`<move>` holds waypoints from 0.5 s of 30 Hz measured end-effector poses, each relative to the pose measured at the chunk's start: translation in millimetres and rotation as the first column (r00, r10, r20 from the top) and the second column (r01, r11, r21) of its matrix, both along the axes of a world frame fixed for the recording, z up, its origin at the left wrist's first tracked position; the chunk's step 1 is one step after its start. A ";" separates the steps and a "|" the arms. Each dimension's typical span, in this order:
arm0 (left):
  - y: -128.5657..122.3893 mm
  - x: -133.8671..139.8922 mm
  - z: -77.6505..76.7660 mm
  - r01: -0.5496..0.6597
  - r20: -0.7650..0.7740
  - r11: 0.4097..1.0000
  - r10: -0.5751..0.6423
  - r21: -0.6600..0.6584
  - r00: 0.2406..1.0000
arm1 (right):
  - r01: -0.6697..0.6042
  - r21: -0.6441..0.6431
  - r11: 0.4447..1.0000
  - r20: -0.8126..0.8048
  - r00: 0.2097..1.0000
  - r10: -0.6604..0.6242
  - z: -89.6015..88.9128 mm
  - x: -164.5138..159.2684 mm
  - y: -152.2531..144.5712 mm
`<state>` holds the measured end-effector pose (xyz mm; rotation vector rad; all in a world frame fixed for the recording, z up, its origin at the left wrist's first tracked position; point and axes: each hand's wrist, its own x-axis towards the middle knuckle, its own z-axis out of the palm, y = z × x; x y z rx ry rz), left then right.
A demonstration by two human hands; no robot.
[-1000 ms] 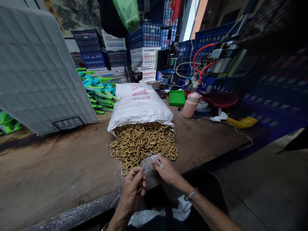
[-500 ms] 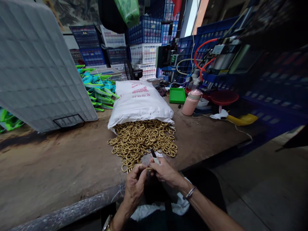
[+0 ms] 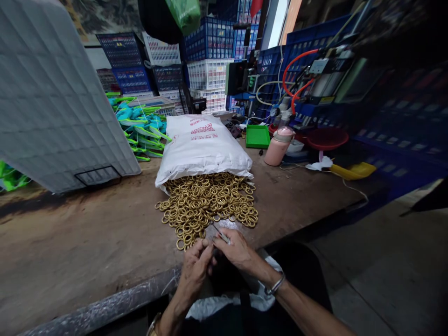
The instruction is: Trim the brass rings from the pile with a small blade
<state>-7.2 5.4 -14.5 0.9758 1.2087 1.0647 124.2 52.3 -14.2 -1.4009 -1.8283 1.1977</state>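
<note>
My left hand (image 3: 196, 263) is closed in a pinch just off the table's front edge. Between its fingertips is a gold ring (image 3: 206, 243), mostly covered by the fingers. My right hand (image 3: 236, 247) is closed around a slim knife (image 3: 221, 234), whose narrow dark end sticks out up and to the left. Both hands' fingertips almost meet. Just beyond them lies a heap of gold rings (image 3: 206, 200), spilling from the mouth of a white sack (image 3: 206, 149) with red print.
On the brown table (image 3: 105, 247) a grey ribbed panel (image 3: 63, 102) leans at left, beside green and blue hangers (image 3: 143, 126). A pink bottle (image 3: 279, 147), green tray (image 3: 258, 136) and yellow scoop (image 3: 353, 171) stand at right. Stacked crates (image 3: 210, 39) fill the back.
The knife in my right hand has turned and tipped left, so its narrow side shows. The ring at my left fingertips is now more hidden. The view has shifted slightly.
</note>
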 end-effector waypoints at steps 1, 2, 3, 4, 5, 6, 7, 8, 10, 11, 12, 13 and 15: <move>-0.4 0.0 -0.4 0.030 0.072 0.999 -0.028 -0.032 0.997 | -0.008 -0.006 1.000 -0.011 1.000 0.008 -0.1 0.2 0.1; -0.7 0.3 -0.7 0.052 0.140 0.998 -0.045 -0.047 0.989 | -0.019 -0.014 1.000 -0.028 0.999 0.018 0.7 0.5 0.2; -1.0 0.7 -0.9 0.067 0.201 0.996 -0.055 -0.054 0.978 | -0.032 -0.021 0.999 -0.051 0.998 0.031 2.1 1.0 0.4; -1.2 1.3 -0.9 0.070 0.250 0.996 -0.052 -0.062 0.967 | -0.043 -0.025 0.999 -0.074 0.996 0.041 4.0 1.5 0.7; -1.4 1.9 -0.6 0.066 0.285 0.995 -0.043 -0.073 0.958 | -0.048 -0.025 0.999 -0.091 0.995 0.045 6.0 2.0 1.0; -1.6 2.5 -0.1 0.059 0.303 0.995 -0.031 -0.083 0.952 | -0.040 -0.017 0.999 -0.093 0.995 0.038 7.7 2.7 1.3; -1.8 3.0 0.4 0.048 0.309 0.994 -0.016 -0.096 0.951 | -0.024 0.002 1.000 -0.075 0.997 0.024 8.9 3.5 1.3; -2.0 3.4 1.0 0.031 0.305 0.994 0.004 -0.109 0.952 | -0.007 0.032 0.999 -0.038 0.999 0.008 9.5 4.4 1.0; -2.3 3.5 1.5 -0.011 0.272 0.992 0.046 -0.128 0.961 | -0.010 0.105 0.994 0.062 0.998 0.003 8.1 6.5 -0.9; -2.3 3.4 1.4 -0.028 0.255 0.991 0.061 -0.132 0.965 | -0.042 0.140 0.989 0.113 0.993 0.027 6.4 7.5 -2.6; -2.4 3.2 1.0 -0.038 0.245 0.991 0.069 -0.130 0.967 | -0.087 0.168 0.982 0.162 0.985 0.059 4.3 8.4 -4.6; -2.3 3.0 0.5 -0.042 0.242 0.991 0.071 -0.124 0.968 | -0.136 0.191 0.972 0.210 0.973 0.095 1.8 9.0 -6.9; -2.0 2.4 -1.0 -0.048 0.239 0.992 0.074 -0.114 0.968 | -0.218 0.231 0.948 0.307 0.941 0.142 -3.0 9.5 -11.4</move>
